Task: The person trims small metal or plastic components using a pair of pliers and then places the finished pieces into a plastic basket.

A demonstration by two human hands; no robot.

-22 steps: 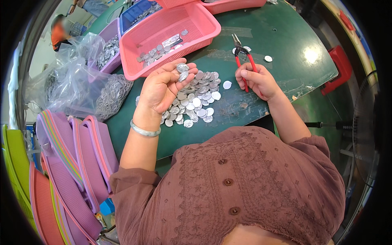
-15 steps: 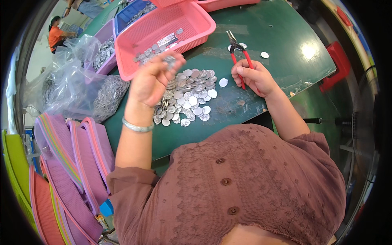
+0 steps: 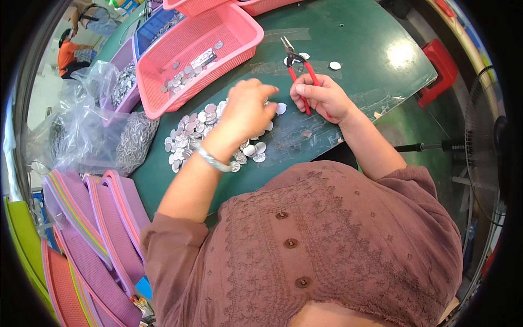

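Left hand (image 3: 249,109) above silver discs (image 3: 188,132) heaped on green surface (image 3: 359,44); whether grip holds any, cannot tell. Right hand (image 3: 326,97), grip closed around red-handled pliers (image 3: 296,57), tips pointing outward. Careful handling likely means pinching discs by edges, pliers clear of left hand.

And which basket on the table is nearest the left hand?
The front pink basket, holding a white card: its rim is closest to the left hand, while the purple basket, blue basket and rear pink baskets sit farther off.
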